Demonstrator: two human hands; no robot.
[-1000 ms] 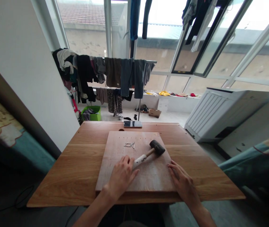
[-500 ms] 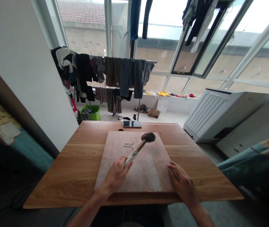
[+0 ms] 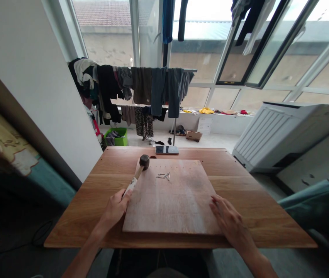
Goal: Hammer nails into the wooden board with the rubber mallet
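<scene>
My left hand (image 3: pixel 114 208) is wrapped round the white lower handle of a mallet (image 3: pixel 131 185) with a dark, blunt head (image 3: pixel 144 161). The mallet slants up over the left edge of a pale wooden board (image 3: pixel 170 210). On that board, several thin metal sticks, possibly nails (image 3: pixel 163 176), form a fish-like outline. A row of small dots runs along its far side. My right hand (image 3: pixel 230 221) rests on the board's right edge with its fingers stretched out. I see nothing held in it.
The board lies on a wooden table (image 3: pixel 95 204). A phone (image 3: pixel 167 150) is at the table's far edge. Beyond stand a rack of clothes (image 3: pixel 158 88), a green basket (image 3: pixel 121 141) and a white cabinet (image 3: pixel 257 135). A grey-white wall (image 3: pixel 37 92) rises at left.
My left hand has swung the mallet leftward, from above the board's middle to its left edge. My right hand stays at the board's right edge. The view has shifted slightly.
</scene>
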